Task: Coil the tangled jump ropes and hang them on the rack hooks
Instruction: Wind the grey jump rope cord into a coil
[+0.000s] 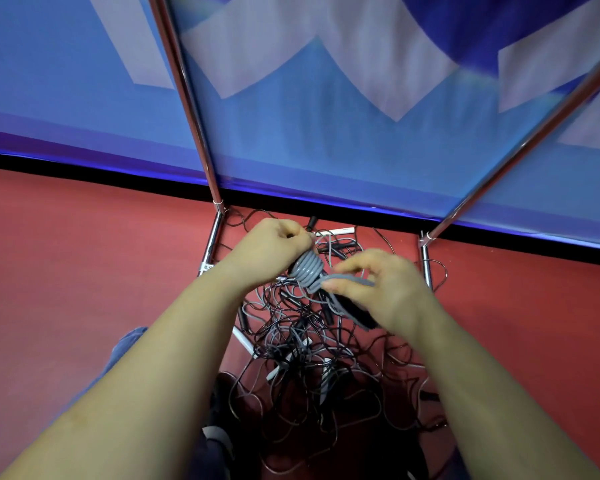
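A grey jump rope (306, 268) sits between the two hands, wound into a tight bundle of several turns, held above the floor in the middle of the scene. The left hand (271, 244) grips the far-left end of the bundle, fingers curled closed around it. The right hand (378, 289) is just to the right and nearer, its thumb and fingertips pinching a flat grey stretch of the same rope that leads off the last turn; a dark handle (357, 311) lies under that palm, and whether the fingers also hold it cannot be told.

Directly below and nearer than the hands, a tangle of black and grey ropes (309, 358) spreads over the red floor (66, 271), with a few white and black handles poking out of it. More loops trail to the far side, toward the base of the chrome rack (210, 188). The rack's left upright rises just beyond the left hand, and its right upright (520, 150) slants away at the far right. Behind it stands a blue and white wall (326, 98).
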Action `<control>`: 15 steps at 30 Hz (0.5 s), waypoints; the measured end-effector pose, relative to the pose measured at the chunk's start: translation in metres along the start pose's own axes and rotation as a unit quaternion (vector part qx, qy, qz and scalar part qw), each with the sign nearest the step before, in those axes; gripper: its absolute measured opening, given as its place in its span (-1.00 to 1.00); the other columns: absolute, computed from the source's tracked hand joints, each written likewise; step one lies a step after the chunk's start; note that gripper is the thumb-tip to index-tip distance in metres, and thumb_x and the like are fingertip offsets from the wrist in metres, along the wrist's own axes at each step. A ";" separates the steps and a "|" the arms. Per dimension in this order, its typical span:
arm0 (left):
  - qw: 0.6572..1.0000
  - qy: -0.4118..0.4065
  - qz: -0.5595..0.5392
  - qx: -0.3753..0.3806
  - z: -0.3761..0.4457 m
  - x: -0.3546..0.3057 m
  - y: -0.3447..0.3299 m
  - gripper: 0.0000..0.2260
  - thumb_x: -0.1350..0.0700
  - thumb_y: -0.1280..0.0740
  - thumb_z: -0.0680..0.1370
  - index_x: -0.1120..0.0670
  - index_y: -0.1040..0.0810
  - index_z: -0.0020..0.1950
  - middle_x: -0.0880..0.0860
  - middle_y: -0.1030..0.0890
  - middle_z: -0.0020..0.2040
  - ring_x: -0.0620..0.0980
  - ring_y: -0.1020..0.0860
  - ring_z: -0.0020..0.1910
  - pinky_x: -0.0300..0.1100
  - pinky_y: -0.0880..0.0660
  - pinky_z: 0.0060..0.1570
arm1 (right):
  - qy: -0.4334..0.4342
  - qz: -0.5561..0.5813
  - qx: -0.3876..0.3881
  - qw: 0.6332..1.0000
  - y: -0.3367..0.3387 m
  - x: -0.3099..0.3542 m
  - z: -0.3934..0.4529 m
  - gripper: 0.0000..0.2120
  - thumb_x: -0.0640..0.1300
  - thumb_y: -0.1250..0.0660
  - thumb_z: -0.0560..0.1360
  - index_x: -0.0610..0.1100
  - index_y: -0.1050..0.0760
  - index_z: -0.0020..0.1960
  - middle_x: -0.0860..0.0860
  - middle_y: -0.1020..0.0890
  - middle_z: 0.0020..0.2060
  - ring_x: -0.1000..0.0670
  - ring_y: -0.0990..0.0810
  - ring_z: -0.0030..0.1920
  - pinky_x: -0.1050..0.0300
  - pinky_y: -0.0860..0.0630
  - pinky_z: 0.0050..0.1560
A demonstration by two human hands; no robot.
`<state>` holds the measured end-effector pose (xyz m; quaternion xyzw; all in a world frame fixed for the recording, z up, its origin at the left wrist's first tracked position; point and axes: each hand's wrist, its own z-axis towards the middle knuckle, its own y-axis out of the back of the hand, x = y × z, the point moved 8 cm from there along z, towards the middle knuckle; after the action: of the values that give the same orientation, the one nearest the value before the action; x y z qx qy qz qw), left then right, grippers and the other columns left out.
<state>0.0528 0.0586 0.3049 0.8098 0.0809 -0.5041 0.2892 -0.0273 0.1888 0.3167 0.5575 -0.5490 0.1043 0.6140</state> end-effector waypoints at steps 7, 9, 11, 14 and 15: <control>0.994 0.005 -0.041 0.101 -0.007 0.001 -0.015 -0.76 0.13 -0.30 0.57 0.13 -0.58 -0.27 0.02 -0.48 -0.41 -0.13 -0.34 -0.49 -0.34 -0.29 -0.46 | -0.070 0.071 0.160 0.982 -0.021 -0.009 -0.003 -0.66 0.18 -0.32 0.36 -0.10 -0.52 -0.35 0.06 -0.41 -0.64 0.13 -0.32 -0.60 0.33 -0.30 -0.51; 0.992 0.003 -0.074 0.103 -0.009 -0.003 -0.016 -0.76 0.15 -0.28 0.58 0.13 -0.56 -0.28 0.01 -0.46 -0.44 -0.16 -0.31 -0.55 -0.37 -0.25 -0.52 | -0.096 0.119 0.147 0.977 -0.020 -0.014 -0.001 -0.62 0.20 -0.30 0.29 -0.14 -0.53 -0.33 0.06 -0.43 -0.63 0.13 -0.32 -0.60 0.31 -0.31 -0.51; 0.989 -0.002 -0.107 0.104 -0.011 -0.006 -0.016 -0.76 0.16 -0.27 0.59 0.14 -0.56 -0.27 0.02 -0.46 -0.44 -0.18 -0.30 -0.60 -0.39 -0.22 -0.58 | -0.111 0.164 0.146 0.969 -0.021 -0.016 -0.002 -0.63 0.16 -0.31 0.28 -0.17 -0.55 -0.30 0.06 -0.46 -0.60 0.14 -0.32 -0.60 0.32 -0.31 -0.53; 0.983 0.001 -0.162 0.087 -0.010 -0.008 -0.014 -0.72 0.13 -0.28 0.58 0.06 -0.57 -0.33 -0.01 -0.45 -0.48 -0.14 -0.27 -0.60 -0.38 -0.16 -0.60 | -0.145 0.257 0.163 0.941 -0.024 -0.010 -0.005 -0.64 0.11 -0.28 0.37 -0.22 -0.54 -0.26 -0.02 -0.54 -0.52 0.10 -0.43 -0.58 0.28 -0.41 -0.52; 0.978 0.004 -0.193 0.078 -0.009 -0.009 -0.013 -0.71 0.11 -0.30 0.57 0.04 -0.58 -0.36 0.02 -0.44 -0.46 -0.12 -0.27 -0.59 -0.38 -0.15 -0.60 | -0.170 0.320 0.163 0.918 -0.026 -0.010 -0.007 -0.67 0.05 -0.26 0.43 -0.23 -0.52 -0.26 -0.03 -0.56 -0.53 0.09 -0.47 -0.58 0.30 -0.43 -0.54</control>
<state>0.0502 0.0757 0.3103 0.8012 0.1972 -0.5515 0.1227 -0.0076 0.1897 0.2957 0.4538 -0.7695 0.2864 0.3462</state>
